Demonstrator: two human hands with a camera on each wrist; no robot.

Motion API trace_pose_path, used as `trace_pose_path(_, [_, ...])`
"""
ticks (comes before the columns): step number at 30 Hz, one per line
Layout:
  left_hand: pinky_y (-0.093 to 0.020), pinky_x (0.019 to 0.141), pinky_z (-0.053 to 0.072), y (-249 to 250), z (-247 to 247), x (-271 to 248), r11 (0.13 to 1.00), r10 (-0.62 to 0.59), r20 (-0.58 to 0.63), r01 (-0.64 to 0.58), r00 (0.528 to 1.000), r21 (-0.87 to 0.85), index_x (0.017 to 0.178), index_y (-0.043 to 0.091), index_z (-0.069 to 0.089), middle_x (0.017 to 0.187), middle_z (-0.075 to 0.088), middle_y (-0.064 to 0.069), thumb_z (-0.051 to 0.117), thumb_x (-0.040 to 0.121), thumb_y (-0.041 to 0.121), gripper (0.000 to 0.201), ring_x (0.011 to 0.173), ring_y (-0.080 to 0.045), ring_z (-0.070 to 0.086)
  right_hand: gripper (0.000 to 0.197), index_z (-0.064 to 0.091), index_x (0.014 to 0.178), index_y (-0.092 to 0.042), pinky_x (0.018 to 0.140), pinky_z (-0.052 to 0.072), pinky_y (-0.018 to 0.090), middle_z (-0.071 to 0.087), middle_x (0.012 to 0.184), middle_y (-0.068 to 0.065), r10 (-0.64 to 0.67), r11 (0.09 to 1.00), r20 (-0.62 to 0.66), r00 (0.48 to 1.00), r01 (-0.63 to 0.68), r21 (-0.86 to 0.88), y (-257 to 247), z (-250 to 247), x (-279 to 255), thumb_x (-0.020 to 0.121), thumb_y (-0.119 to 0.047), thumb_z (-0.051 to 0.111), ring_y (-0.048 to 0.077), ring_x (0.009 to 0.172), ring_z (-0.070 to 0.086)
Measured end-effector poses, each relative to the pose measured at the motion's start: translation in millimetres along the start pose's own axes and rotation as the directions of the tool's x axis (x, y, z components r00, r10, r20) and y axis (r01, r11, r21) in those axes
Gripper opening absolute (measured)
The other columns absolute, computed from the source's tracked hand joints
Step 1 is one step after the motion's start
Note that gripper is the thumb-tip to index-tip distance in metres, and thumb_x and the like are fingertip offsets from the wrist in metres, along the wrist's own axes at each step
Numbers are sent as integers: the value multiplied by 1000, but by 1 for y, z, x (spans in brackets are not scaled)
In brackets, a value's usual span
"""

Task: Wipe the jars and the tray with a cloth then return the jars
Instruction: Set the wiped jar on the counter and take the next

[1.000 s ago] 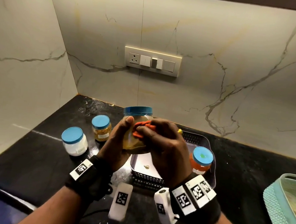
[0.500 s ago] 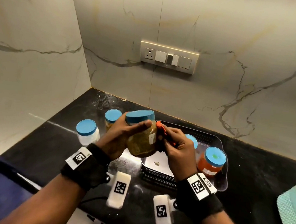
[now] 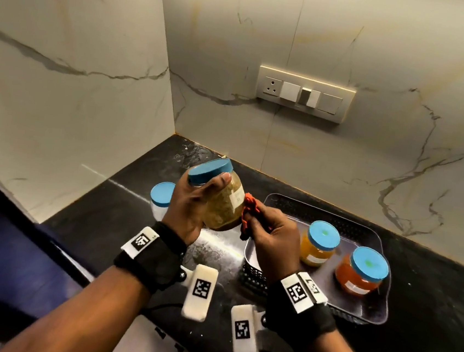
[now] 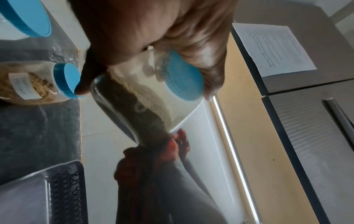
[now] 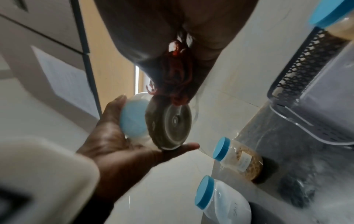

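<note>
My left hand (image 3: 209,193) grips a blue-lidded jar of greenish-brown grains (image 3: 223,203) and holds it tilted above the counter, lid leaning left. My right hand (image 3: 257,218) pinches a bunched orange cloth (image 3: 248,209) against the jar's right side near the base. The left wrist view shows that jar (image 4: 145,97) with the cloth (image 4: 151,151) below it. From the right wrist the jar's bottom (image 5: 170,121) faces the camera. A dark mesh-walled tray (image 3: 362,310) holds a yellow jar (image 3: 318,243) and an orange jar (image 3: 362,271).
A white salt jar (image 3: 161,197) stands on the black counter (image 3: 124,210) left of my hands, and beside it a jar of beige grains (image 5: 241,160), hidden in the head view. Marble walls meet in a corner behind. A switch plate (image 3: 305,94) sits on the back wall.
The jar has tipped so its lid leans left. My right hand has carried the cloth from the jar's front to its right side near the base. The head view has shifted left.
</note>
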State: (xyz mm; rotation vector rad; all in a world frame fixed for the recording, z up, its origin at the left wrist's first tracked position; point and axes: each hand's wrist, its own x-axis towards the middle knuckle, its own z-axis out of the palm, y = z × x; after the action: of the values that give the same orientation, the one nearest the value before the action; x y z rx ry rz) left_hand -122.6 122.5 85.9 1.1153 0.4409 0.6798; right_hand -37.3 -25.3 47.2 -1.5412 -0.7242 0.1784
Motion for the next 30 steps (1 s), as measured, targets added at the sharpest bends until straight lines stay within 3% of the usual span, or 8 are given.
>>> trace_pose_path(6, [-56,93,57,2,-9,3,998,48,-174,-52,984,-19,120,7,67,117,73,-19,88,69,30,60,109,-39,70,35,74,117,-15,68,57,27,63,104,4,-399,878,124,908,418,-234,-4,21,-9,83,-20,75,14,85,66])
trace_pose_path(11, [-56,93,58,16,-38,12,986,-1,-139,24,990,163,127,12,63,121,72,-14,88,64,40,74,113,-32,70,32,71,111,4,70,51,14,69,87,-21,-307,916,420,854,385,-113,1,24,-13,91,-22,69,-3,77,67])
trace_pose_path(14, [-47,95,58,25,-60,19,922,-8,-105,48,994,384,135,10,54,127,66,-10,92,69,31,79,120,-28,65,29,73,119,-15,65,56,24,63,99,-11,-323,897,385,865,410,-168,17,11,-10,90,-20,74,8,78,69])
trace_pose_path(17, [-40,98,56,30,-82,23,720,8,-22,9,1000,694,138,14,53,130,59,-7,89,75,24,73,119,-22,60,33,74,118,-26,65,56,33,64,101,-4,-291,895,312,905,372,-246,39,-3,-11,86,-22,79,11,82,68])
trace_pose_path(19, [-35,100,51,31,-94,23,457,-12,74,-60,997,887,140,19,53,131,56,-4,90,67,45,86,118,-19,57,37,73,120,-25,68,56,32,65,103,-2,-310,881,277,910,384,-277,40,-11,-12,84,-19,80,12,87,67])
trace_pose_path(22, [-41,103,47,25,-101,19,156,-129,137,-116,982,981,138,26,55,129,54,0,69,48,72,102,118,-22,54,40,73,120,-22,70,54,30,65,103,0,-330,853,300,895,419,-311,44,-18,-16,81,-13,82,13,88,65])
trace_pose_path(25, [-49,103,40,15,-95,22,-109,-232,154,-183,960,977,135,31,55,136,54,5,80,56,66,90,126,-25,48,40,74,118,-24,67,52,27,64,99,-2,-304,861,283,909,390,-327,51,-19,-21,81,-13,82,11,84,64])
trace_pose_path(30, [-53,101,32,-3,-83,52,-254,-348,157,-255,924,933,137,30,47,135,57,7,83,68,57,82,127,-22,52,36,75,116,-21,68,50,20,65,97,-1,-268,865,271,925,355,-355,49,-32,-28,81,-13,81,10,82,62])
